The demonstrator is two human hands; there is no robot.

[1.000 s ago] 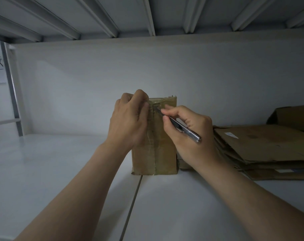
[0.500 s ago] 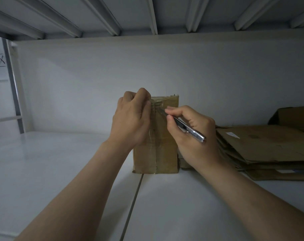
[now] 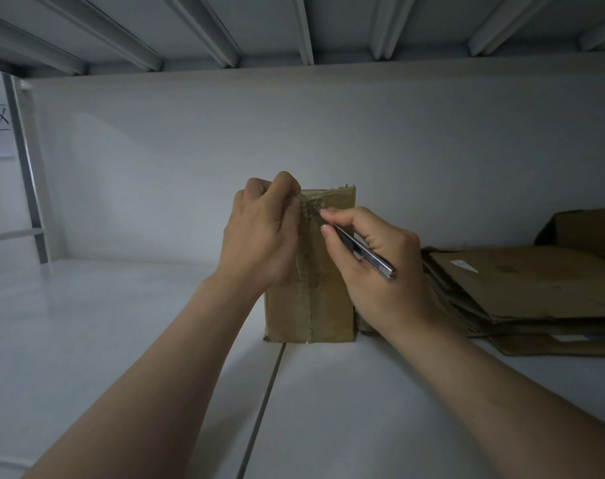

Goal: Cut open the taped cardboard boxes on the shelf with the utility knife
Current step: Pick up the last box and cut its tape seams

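Right hand (image 3: 380, 271) grips utility knife (image 3: 363, 252) against taped box (image 3: 325, 305)

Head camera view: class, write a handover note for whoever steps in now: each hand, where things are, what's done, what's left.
Left hand grips the top left edge of the taped box, steadying it.
Right hand holds the utility knife pen-style, tip on the centre tape seam near the top.
The taped box stands upright on the white shelf; flattened cardboard lies stacked to its right.
Done: cut barely started; lower seam looks intact.
Left: draw the blade down the seam, open the box.
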